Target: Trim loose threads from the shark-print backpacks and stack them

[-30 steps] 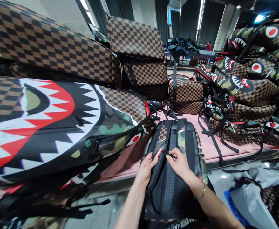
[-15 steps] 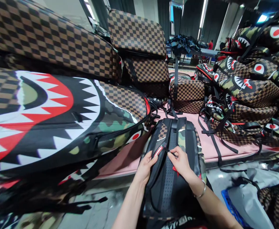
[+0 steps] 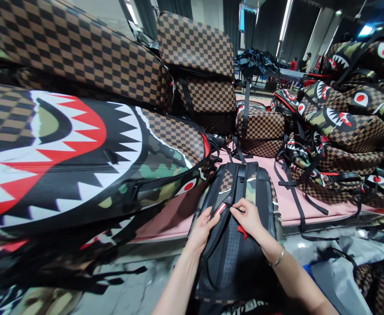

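A backpack (image 3: 236,262) lies back panel up in front of me, black with checkered and camouflage parts and padded shoulder straps. My left hand (image 3: 202,228) is closed on the left shoulder strap, thumb on top, beside a small red and white patch (image 3: 220,209). Close by on the right, my right hand (image 3: 247,218) pinches at the strap's edge. Its fingertips hold something small and dark that I cannot make out. A red piece (image 3: 243,232) shows under the right palm; what it belongs to is hidden.
A large shark-print bag (image 3: 120,153) fills the left, with checkered bags (image 3: 195,46) stacked behind. More shark-print backpacks (image 3: 349,127) are piled at the right on the pink table cover (image 3: 297,205). Loose black straps (image 3: 298,205) hang over the edge. People (image 3: 293,64) are far back.
My right fingertips have closed in on the strap, and the thin dark thing in them shows less now. The left hand keeps its hold. The view has shifted slightly.
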`<state>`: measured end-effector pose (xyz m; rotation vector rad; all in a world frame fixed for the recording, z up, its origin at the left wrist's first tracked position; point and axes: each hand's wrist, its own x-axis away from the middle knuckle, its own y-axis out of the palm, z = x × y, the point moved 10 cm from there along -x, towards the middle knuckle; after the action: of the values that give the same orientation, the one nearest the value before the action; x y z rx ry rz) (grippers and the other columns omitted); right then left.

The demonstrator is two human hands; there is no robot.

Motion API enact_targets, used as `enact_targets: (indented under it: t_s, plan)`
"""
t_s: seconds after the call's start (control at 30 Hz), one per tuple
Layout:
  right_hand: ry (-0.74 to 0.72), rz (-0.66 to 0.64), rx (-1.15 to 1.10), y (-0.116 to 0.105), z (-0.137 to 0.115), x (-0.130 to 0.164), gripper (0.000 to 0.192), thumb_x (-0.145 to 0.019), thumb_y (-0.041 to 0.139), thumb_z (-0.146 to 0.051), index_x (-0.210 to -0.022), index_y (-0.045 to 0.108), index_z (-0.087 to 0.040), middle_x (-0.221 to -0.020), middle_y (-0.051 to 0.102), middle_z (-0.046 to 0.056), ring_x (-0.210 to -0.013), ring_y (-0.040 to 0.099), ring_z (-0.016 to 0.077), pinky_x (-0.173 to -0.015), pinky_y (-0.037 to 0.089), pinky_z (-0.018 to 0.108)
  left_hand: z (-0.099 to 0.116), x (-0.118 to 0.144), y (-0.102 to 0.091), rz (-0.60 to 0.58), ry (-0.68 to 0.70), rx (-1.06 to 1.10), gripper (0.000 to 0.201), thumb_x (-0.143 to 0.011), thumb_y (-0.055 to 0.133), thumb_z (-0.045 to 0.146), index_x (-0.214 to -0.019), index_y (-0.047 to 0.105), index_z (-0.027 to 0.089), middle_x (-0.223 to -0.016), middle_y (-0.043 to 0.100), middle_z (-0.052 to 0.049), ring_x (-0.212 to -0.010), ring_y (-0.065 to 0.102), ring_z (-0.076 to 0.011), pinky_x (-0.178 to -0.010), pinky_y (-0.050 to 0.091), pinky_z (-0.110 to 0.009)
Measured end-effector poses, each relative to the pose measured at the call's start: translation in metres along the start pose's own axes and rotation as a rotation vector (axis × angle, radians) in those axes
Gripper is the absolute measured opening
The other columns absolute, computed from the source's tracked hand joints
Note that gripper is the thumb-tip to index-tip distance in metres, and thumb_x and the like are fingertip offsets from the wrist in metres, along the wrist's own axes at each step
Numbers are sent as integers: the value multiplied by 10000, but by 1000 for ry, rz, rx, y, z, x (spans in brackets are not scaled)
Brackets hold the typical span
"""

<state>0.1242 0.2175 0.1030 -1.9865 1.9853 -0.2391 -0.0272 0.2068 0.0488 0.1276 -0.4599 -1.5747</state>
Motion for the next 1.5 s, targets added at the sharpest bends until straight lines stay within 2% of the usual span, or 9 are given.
enact_targets:
  t_s: [0.27, 0.8, 0.87, 0.97, 1.1, 1.2, 1.3, 1.4, 1.5]
  plan:
    - [42, 5, -27, -12, 6, 7, 180, -736, 575, -367, -738, 577, -187, -764, 645, 20, -741, 642, 173, -625, 516, 258, -5, -2, -4, 12, -7, -20, 442, -616, 753, 306, -998, 599, 145, -1016, 676, -86, -937, 614, -215, -873, 429, -318]
    - [-9, -32, -112, 2, 0, -9, 177, -671, 636, -363, -707, 588, -196, -701, 606, -12, -641, 575, 133, -631, 492, 252, -4, -3, -5, 0, 17, -103, 444, -650, 704, 339, -1024, 591, 127, -1073, 657, -135, -985, 605, -258, -884, 439, -359]
    - [-2, -44, -179, 7, 2, -11, 219, -685, 627, -397, -696, 569, -186, -618, 558, -26, -544, 525, 104, -538, 460, 219, -2, -2, -5, 12, 33, -141, 429, -661, 685, 362, -1008, 603, 123, -1049, 665, -137, -981, 606, -268, -891, 436, -378]
    - [24, -49, -290, 11, 6, -13, 289, -750, 547, -471, -732, 514, -184, -475, 373, -85, -362, 317, 51, -359, 300, 165, 9, -3, -10, 74, 98, -216, 489, -656, 673, 377, -1073, 579, 140, -1139, 624, -128, -1077, 555, -272, -958, 386, -390]
    - [32, -7, -364, -1, 8, -17, 318, -791, 470, -519, -788, 451, -202, -493, 217, -117, -342, 183, 41, -324, 188, 155, 36, -12, -15, 146, 209, -347, 563, -629, 691, 365, -1149, 545, 206, -1302, 512, -71, -1223, 429, -244, -1049, 270, -347]
    - [8, 17, -334, -15, 6, -22, 301, -821, 436, -501, -822, 469, -202, -503, 257, -107, -353, 242, 51, -350, 237, 165, 48, -24, -18, 173, 214, -447, 499, -619, 694, 395, -1071, 597, 207, -1206, 584, -77, -1168, 479, -273, -1033, 289, -377]
    - [-39, -23, -230, -20, 1, -30, 238, -786, 525, -420, -858, 550, -195, -610, 495, -42, -513, 474, 89, -498, 398, 205, 47, -32, -27, 204, 170, -513, 623, -541, 745, 390, -1102, 578, 179, -1123, 625, -110, -1089, 533, -331, -978, 342, -437]
    - [-85, -150, -90, -10, -5, -40, 160, -704, 614, -307, -820, 634, -197, -782, 630, 3, -730, 580, 144, -685, 449, 263, 38, -30, -37, 177, 123, -529, 586, -447, 790, 333, -979, 630, 146, -982, 678, -118, -998, 581, -366, -926, 386, -461]
    - [-119, -271, 43, 3, -8, -54, 116, -695, 606, -229, -793, 661, -203, -803, 660, 0, -751, 593, 156, -712, 444, 277, 30, -25, -45, 145, 117, -498, 506, -460, 770, 285, -929, 644, 144, -979, 685, -105, -978, 597, -339, -934, 390, -451]
